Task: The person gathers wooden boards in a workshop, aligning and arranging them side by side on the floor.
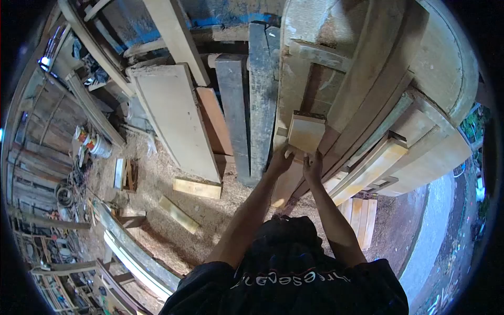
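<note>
A short, light-coloured wooden board (306, 133) is held in front of me, tilted against larger timber. My left hand (281, 160) grips its lower left corner, with the thumb over the near edge. At the lower right corner, my right hand (313, 167) is closed on the same board. The undersides of the fingers are hidden. Just below my hands is another pale board (287, 185), partly covered by my forearms.
A wide pale panel (176, 118) leans at the left, beside dark planks (233, 113). Long thick timbers (370, 89) lean at the right. Offcuts (179, 214) lie on the sawdust-covered floor (152, 236). A white bucket (100, 146) stands farther left.
</note>
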Motion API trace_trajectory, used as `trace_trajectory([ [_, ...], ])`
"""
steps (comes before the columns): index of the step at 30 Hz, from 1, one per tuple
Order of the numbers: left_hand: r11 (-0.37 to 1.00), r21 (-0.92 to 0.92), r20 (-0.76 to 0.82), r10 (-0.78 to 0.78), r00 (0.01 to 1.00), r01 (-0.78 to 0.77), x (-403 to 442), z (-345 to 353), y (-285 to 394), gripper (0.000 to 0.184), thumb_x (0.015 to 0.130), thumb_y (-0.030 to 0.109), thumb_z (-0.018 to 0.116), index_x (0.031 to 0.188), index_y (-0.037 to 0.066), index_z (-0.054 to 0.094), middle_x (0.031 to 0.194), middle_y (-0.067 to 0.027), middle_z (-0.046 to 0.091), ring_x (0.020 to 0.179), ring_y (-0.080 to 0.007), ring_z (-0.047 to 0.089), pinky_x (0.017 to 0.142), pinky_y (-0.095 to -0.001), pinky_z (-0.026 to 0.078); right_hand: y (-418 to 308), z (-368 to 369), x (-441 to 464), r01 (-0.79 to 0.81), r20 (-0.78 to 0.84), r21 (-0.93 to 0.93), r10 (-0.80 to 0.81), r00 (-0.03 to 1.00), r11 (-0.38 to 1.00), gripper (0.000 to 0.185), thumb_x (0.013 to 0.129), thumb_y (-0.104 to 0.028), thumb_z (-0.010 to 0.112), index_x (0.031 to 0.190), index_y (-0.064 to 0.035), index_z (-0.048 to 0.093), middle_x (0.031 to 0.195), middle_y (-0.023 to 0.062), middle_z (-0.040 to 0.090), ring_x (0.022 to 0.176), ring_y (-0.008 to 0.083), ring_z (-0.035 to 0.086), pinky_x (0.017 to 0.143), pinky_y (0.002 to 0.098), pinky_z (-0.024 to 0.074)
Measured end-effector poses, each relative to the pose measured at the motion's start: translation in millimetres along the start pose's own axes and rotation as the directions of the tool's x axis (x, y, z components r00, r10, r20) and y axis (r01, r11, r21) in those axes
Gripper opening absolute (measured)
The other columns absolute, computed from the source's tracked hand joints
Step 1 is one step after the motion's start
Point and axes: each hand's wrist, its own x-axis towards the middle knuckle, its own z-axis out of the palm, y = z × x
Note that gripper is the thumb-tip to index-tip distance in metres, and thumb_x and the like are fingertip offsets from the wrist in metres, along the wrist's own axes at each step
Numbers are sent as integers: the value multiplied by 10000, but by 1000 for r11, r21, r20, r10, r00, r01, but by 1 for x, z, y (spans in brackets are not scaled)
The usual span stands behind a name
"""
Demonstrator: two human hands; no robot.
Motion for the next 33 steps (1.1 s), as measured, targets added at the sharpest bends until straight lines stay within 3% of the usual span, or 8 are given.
trace_trajectory([
  [3,936,156,-164,340,926,-316,-7,16,-49,464,860,113,629,1292,-20,523,1230,-252,592,1177,-399,550,998,-436,429,4,-3,-4,104,31,-27,-104,994,994,559,906,-154,590,1373,60,371,1292,314,460,1217,457,441,1037,502,356],
  [5,965,117,2,237,971,-236,-35,-17,-20,595,945,265,587,1437,23,359,1385,-288,458,1292,-370,461,1000,-447,432,15,7,-22,96,-10,-115,-97,995,989,577,894,-165,599,1366,76,371,1305,318,451,1229,459,432,1044,502,351],
  [9,921,142,253,-389,886,364,-115,-38,-95,367,915,238,600,1215,27,604,1078,-226,659,1058,-368,624,907,-421,487,49,33,-80,-100,121,-236,131,984,967,633,864,-212,627,1342,119,378,1332,325,428,1254,459,407,1068,499,333],
  [15,809,152,-121,-555,823,567,-259,-125,-126,416,900,311,624,1178,0,624,1057,-184,690,961,-269,661,812,-395,520,27,85,-161,11,572,-223,122,811,975,489,827,-204,673,1201,77,531,1099,261,596,1037,378,588,906,435,477],
  [17,547,-288,-40,-827,561,786,-278,-162,-79,463,894,326,634,1183,-34,613,1062,-182,687,983,-255,652,842,-396,515,5,105,-179,157,610,-186,-11,793,970,458,835,-216,678,1184,51,550,1023,231,634,925,345,641,816,423,515],
  [24,719,-276,-257,-695,671,638,-384,-206,-166,493,940,373,611,1204,-43,585,1062,-166,681,964,-252,659,832,-391,529,-81,178,-221,241,874,-41,-82,479,970,428,869,-307,652,1143,12,576,921,207,661,820,343,668,739,434,524],
  [26,612,-368,-257,-790,557,700,-388,-247,-81,501,937,377,608,1211,-42,589,1114,-192,674,1011,-268,656,863,-375,522,-123,187,-236,176,906,-33,-45,421,984,447,859,-326,651,1135,18,577,914,213,666,860,342,674,746,439,522],
  [33,581,-212,-457,-769,446,786,-475,-309,-126,430,916,352,609,1139,-13,649,1060,-214,690,998,-289,674,855,-384,519,-171,257,-305,178,959,-187,140,245,966,437,868,-299,651,1159,19,580,1003,237,661,959,356,652,810,440,524],
])
